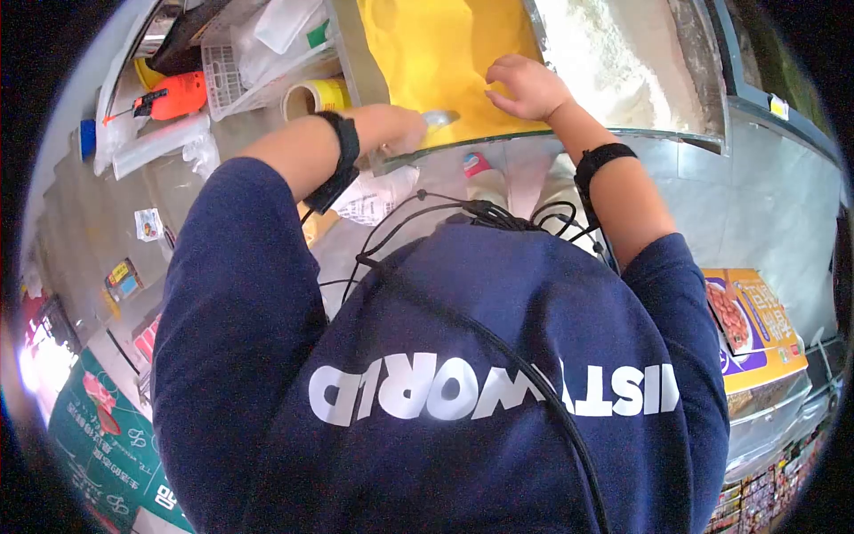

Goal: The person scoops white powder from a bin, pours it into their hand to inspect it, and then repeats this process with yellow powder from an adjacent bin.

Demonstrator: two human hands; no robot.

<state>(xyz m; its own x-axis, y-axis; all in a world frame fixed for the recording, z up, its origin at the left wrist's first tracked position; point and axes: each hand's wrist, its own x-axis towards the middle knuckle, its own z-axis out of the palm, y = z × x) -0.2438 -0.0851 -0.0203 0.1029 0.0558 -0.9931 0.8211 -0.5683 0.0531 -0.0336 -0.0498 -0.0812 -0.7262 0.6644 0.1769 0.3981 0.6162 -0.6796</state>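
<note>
My left hand (402,129), slightly blurred, is closed on a small shiny metal thing (439,117) at the near edge of a smooth yellow sheet-like surface (445,53). The kind of metal thing cannot be made out. My right hand (529,86) is just above or on the right side of the yellow surface, with its fingers bent and apart and nothing seen in them. To the right of it, white powder like flour (605,67) covers part of the worktop.
Left of the yellow surface are a white plastic basket (222,76), a yellow roll (316,98) and an orange-red tool (178,96). The worktop's glassy front edge (498,138) runs before me. An orange-and-purple carton (756,320) stands at right. Black cables (480,209) hang by my chest.
</note>
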